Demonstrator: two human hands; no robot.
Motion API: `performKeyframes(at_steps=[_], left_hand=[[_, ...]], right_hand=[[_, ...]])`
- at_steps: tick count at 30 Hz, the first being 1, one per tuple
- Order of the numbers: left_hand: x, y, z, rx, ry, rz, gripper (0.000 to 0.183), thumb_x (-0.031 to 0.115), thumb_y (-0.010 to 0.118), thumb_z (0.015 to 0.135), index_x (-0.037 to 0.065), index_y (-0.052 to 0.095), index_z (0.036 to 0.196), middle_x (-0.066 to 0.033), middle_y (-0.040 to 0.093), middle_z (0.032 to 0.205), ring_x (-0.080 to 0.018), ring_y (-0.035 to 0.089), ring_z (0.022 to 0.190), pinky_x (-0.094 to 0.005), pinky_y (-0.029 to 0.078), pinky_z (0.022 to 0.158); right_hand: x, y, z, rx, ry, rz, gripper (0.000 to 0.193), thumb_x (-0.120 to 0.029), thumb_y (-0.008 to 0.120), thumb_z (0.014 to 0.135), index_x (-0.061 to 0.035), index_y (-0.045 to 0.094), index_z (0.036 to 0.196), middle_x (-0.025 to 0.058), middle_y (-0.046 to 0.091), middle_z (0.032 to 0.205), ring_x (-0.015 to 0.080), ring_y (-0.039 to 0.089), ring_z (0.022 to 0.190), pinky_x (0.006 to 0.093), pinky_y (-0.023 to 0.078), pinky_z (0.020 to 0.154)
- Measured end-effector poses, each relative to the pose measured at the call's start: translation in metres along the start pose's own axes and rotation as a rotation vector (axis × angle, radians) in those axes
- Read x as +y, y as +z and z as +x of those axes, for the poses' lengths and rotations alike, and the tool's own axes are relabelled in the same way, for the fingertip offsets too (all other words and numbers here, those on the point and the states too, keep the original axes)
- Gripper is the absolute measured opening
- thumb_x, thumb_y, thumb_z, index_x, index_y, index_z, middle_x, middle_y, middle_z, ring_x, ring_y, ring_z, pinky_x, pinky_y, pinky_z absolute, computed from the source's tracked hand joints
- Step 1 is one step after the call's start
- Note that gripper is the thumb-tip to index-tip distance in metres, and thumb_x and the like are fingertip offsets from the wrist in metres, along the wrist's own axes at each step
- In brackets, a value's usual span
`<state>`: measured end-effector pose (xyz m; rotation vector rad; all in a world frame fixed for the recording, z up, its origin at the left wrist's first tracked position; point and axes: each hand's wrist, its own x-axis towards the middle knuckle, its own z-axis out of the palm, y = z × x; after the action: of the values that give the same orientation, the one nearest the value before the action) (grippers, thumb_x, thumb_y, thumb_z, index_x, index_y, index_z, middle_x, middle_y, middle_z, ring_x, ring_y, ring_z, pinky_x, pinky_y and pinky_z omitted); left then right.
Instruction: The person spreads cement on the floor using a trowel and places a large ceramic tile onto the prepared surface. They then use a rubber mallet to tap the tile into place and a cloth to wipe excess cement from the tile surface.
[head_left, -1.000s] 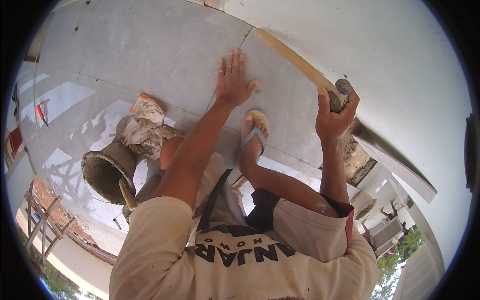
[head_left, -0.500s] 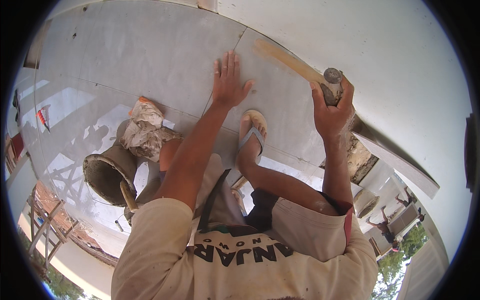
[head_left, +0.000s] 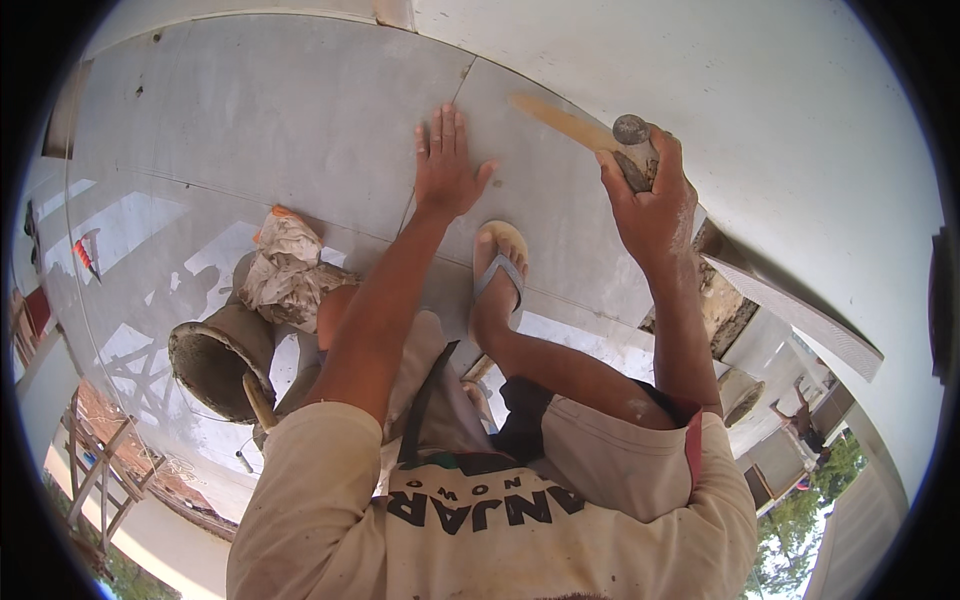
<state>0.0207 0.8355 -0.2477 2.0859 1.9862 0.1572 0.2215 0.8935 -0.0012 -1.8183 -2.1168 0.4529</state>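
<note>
My left hand (head_left: 447, 172) lies flat on a large grey floor tile (head_left: 290, 110), fingers spread, close to a tile joint. To its right, my right hand (head_left: 655, 205) is closed around the mortar-crusted head of a hammer (head_left: 570, 122). The hammer's round grey face shows above my fingers, and its tan wooden handle points left over the tile near the wall. My foot in a flip-flop (head_left: 500, 268) rests on the tiles between my arms. Whether the handle's end touches the tile I cannot tell.
A mortar-coated bucket (head_left: 215, 365) tilts at the left, a wooden handle at its rim, beside a crumpled dirty bag (head_left: 290, 270). An orange-handled tool (head_left: 86, 258) lies far left. The white wall (head_left: 800, 170) borders the right; a tile strip (head_left: 790, 310) leans there.
The view has shifted slightly. My right hand and the hammer appear a little further left, the handle's end slightly lower. My left hand stays flat on the tile.
</note>
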Motion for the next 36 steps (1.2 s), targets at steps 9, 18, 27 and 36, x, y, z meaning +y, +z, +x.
performKeyframes(at_steps=[9, 18, 27, 36], left_hand=[[0.001, -0.002, 0.002, -0.02, -0.005, 0.001, 0.095, 0.062, 0.045, 0.1, -0.006, 0.016, 0.159, -0.0241, 0.012, 0.168, -0.0369, 0.009, 0.157, -0.057, 0.009, 0.125], [0.001, -0.002, 0.002, -0.011, -0.004, -0.017, 0.094, 0.061, 0.045, 0.1, -0.007, 0.017, 0.159, -0.0242, 0.012, 0.168, -0.0374, 0.01, 0.157, -0.0572, 0.009, 0.125], [0.0, -0.003, 0.001, -0.027, -0.014, -0.009, 0.093, 0.061, 0.044, 0.1, -0.006, 0.017, 0.16, -0.0229, 0.012, 0.168, -0.0351, 0.009, 0.157, -0.0558, 0.007, 0.126], [0.004, -0.004, 0.001, -0.061, -0.016, 0.036, 0.095, 0.061, 0.044, 0.1, -0.006, 0.016, 0.16, -0.0222, 0.01, 0.169, -0.035, 0.006, 0.158, -0.053, 0.007, 0.127]], right_hand=[[-0.012, -0.011, 0.026, -0.024, 0.035, -0.024, 0.049, -0.025, 0.078, 0.088, -0.008, 0.056, 0.128, 0.0201, 0.073, 0.099, 0.0383, 0.073, 0.089, 0.0441, 0.058, 0.075], [-0.024, -0.02, 0.041, -0.097, 0.08, -0.051, 0.047, -0.024, 0.075, 0.088, -0.0099, 0.056, 0.128, 0.0188, 0.074, 0.098, 0.0376, 0.073, 0.091, 0.0453, 0.057, 0.078], [-0.023, -0.019, 0.049, -0.124, 0.068, -0.043, 0.048, -0.025, 0.075, 0.088, -0.0074, 0.056, 0.128, 0.0184, 0.074, 0.092, 0.0363, 0.074, 0.087, 0.0448, 0.058, 0.076], [-0.018, -0.012, 0.047, -0.042, 0.086, 0.007, 0.049, -0.026, 0.076, 0.087, -0.0068, 0.056, 0.127, 0.019, 0.074, 0.093, 0.0388, 0.073, 0.086, 0.046, 0.057, 0.076]])
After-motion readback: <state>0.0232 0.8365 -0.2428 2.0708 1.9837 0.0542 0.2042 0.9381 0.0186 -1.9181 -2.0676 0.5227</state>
